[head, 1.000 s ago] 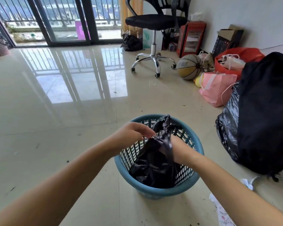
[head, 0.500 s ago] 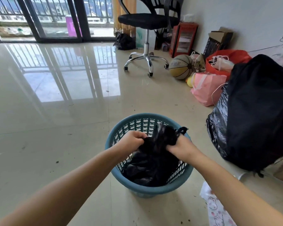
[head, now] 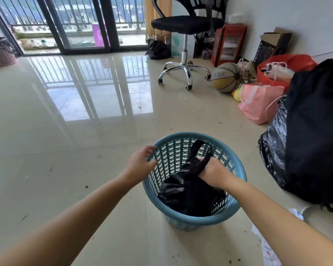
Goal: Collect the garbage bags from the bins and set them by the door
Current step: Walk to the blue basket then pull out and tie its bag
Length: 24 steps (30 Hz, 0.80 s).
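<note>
A blue lattice bin (head: 238, 169) stands on the tiled floor in front of me. Inside it lies a black garbage bag (head: 188, 191) with its top gathered into a loop that rises above the rim. My right hand (head: 212, 171) grips the gathered neck of the bag just inside the bin. My left hand (head: 140, 162) has let go of the bag and touches the bin's left rim with relaxed, spread fingers.
A large black sack with a bulging black plastic bag (head: 273, 150) stands close on the right. Pink and red bags (head: 258, 104), a basketball (head: 226, 77) and an office chair (head: 185, 54) line the right wall. Another basket (head: 1, 52) sits far left by the glass doors (head: 81, 25).
My left hand released the bag's top and moved left to the bin's rim. My right hand keeps the gathered neck, which now stands up as a loop.
</note>
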Tool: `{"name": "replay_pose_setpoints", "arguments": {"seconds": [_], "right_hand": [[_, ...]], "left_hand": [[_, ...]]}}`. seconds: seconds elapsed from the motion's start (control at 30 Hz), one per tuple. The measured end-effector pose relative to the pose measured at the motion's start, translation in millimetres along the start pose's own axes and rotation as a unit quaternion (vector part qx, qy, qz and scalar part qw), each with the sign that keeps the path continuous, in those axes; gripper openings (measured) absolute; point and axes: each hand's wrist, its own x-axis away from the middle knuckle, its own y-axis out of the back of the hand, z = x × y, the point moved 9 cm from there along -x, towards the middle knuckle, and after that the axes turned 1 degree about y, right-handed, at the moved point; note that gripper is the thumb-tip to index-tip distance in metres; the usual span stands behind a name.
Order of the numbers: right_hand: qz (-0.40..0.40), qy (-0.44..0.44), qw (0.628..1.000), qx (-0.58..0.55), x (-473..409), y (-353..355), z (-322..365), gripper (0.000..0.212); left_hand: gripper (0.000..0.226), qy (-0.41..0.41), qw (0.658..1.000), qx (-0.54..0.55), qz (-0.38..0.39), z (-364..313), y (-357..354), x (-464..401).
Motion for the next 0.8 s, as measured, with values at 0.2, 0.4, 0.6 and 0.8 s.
{"name": "replay_pose_setpoints", "arguments": {"seconds": [0.2, 0.4, 0.6, 0.8], "right_hand": [[-0.138, -0.132, 0.926, -0.326, -6, 35, -19, 0.01], [-0.218, -0.108, 0.764, -0.597, -5, 76, 14, 0.023], [-0.325, -0.017, 0.639, -0.697, 30, 161, 32, 0.02], [-0.395, 0.004, 0.646, -0.653, 76, 211, 16, 0.014]], "left_hand": [[0.076, 0.397, 0.82, 0.337, 0.237, 101, -43, 49], [0.026, 0.367, 0.819, 0.385, 0.216, 67, -73, 56], [0.013, 0.394, 0.809, 0.413, 0.139, 58, -83, 29], [0.026, 0.377, 0.769, 0.516, 0.007, 44, -85, -27]]}}
